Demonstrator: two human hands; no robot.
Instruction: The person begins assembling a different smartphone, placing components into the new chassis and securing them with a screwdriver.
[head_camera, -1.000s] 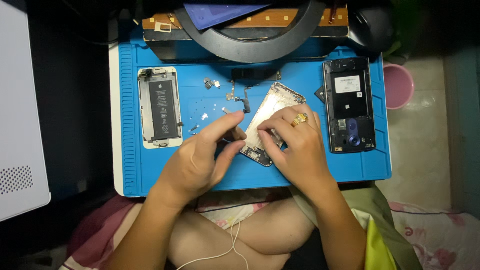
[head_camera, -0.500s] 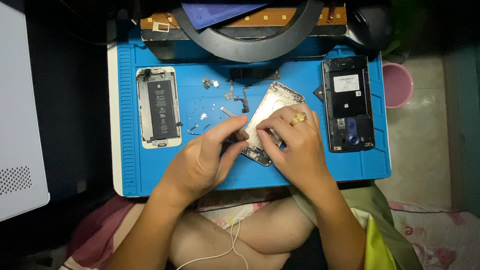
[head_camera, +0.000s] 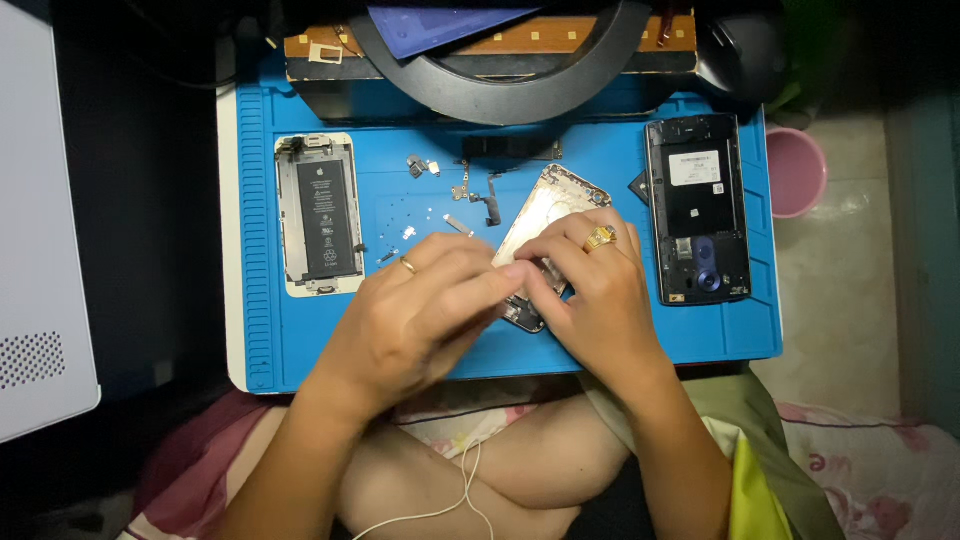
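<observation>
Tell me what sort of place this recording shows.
Probably a small phone-repair bench. A blue work mat carries an opened phone with its battery showing, another opened dark phone and loose small parts. Both hands, left hand and right hand, work on a silver phone shell.

Bright on the blue mat (head_camera: 300, 340) around the fingers (head_camera: 500, 280). Dark far left and above them. Soft shadows under the fingers. Sharp in the middle, no blur.
</observation>
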